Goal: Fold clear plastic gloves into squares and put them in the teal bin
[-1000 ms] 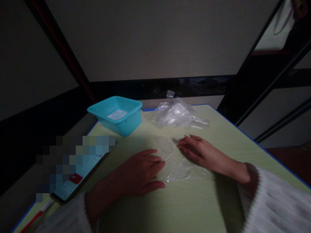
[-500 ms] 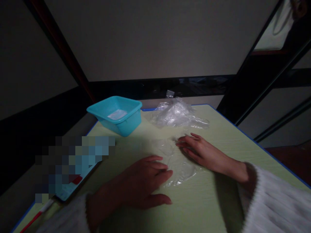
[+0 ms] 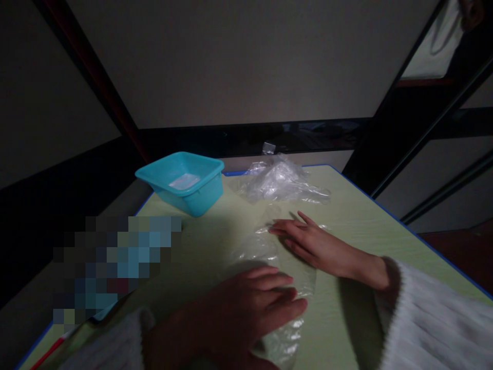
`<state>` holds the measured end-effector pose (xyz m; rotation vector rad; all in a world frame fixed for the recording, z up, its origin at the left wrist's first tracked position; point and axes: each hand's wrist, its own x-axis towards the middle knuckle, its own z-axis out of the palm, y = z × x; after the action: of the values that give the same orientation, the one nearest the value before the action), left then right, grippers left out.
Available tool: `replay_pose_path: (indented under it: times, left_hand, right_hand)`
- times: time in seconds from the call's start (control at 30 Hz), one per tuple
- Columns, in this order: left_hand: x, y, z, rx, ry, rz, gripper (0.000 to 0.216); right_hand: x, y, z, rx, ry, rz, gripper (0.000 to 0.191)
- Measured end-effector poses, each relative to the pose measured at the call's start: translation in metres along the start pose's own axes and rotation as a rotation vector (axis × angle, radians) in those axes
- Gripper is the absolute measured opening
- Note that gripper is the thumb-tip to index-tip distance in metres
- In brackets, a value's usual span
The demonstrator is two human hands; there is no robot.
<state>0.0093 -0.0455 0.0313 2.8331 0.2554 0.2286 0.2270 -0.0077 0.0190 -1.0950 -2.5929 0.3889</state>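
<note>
A clear plastic bag (image 3: 256, 249) lies on the pale green table between and under my hands. My left hand (image 3: 250, 308) rests over its near part, palm down with the fingers stretched out to the right. Farther up on the right, my right hand (image 3: 310, 241) touches the upper part of the bag, fingers extended and apart. Part of the bag is hidden beneath both hands. Beyond them, a crumpled heap of clear plastic bags (image 3: 279, 180) sits at the far side of the table.
At the back left stands a turquoise plastic basket (image 3: 206, 198) with a whitish piece inside. A phone-like device, mostly blurred out (image 3: 134, 257), lies at the left edge, with a red and white cord (image 3: 48, 354) beside it. A panelled wall (image 3: 246, 67) rises behind the table (image 3: 346, 205).
My left hand has moved right and nearer to me across the bag. The bag now stretches farther toward me. My right hand has shifted slightly left.
</note>
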Motion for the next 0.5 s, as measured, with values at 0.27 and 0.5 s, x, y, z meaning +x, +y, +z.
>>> replay_pose_path:
  times: [0.27,0.5]
  left_hand:
    - [0.0045,0.0076,-0.0004,-0.001,-0.066,0.039,0.048]
    - [0.0021,0.0043,0.0032,0.052,-0.045,0.063,0.048]
  right_hand:
    - [0.0028,-0.0056,-0.0006,0.0,-0.083,-0.099,0.035]
    - [0.0029,-0.0068,-0.0038,0.034,0.025,-0.093,0.031]
